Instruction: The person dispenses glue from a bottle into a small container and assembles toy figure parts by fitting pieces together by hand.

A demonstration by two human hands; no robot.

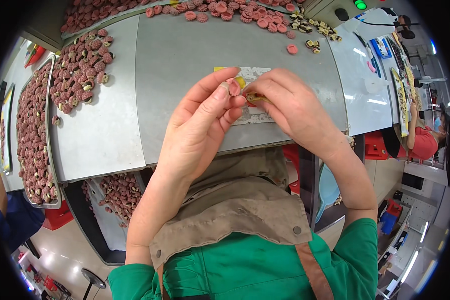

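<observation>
My left hand (197, 117) pinches a small pink cup-shaped piece (233, 87) with a bumpy rim between thumb and forefinger, its hollow side showing. Close beside it, my right hand (292, 100) has its fingers drawn together at the piece. A bit of yellow and red shows by those fingertips, too small and covered to name. Under both hands lies a worn whitish sheet (255, 118) with a yellow corner, on the grey table top (180, 55). Loose pink pieces (267, 22) like the held one are heaped at the far edge, with small cream-and-black pieces (312, 45) to their right.
At the left lie a heap of pink pieces joined with dark and cream parts (82, 65) and a full metal tray (55, 190). More pink pieces fill an open drawer (120, 197) below the table. A co-worker in red (425, 137) sits at far right; another's arm shows at left.
</observation>
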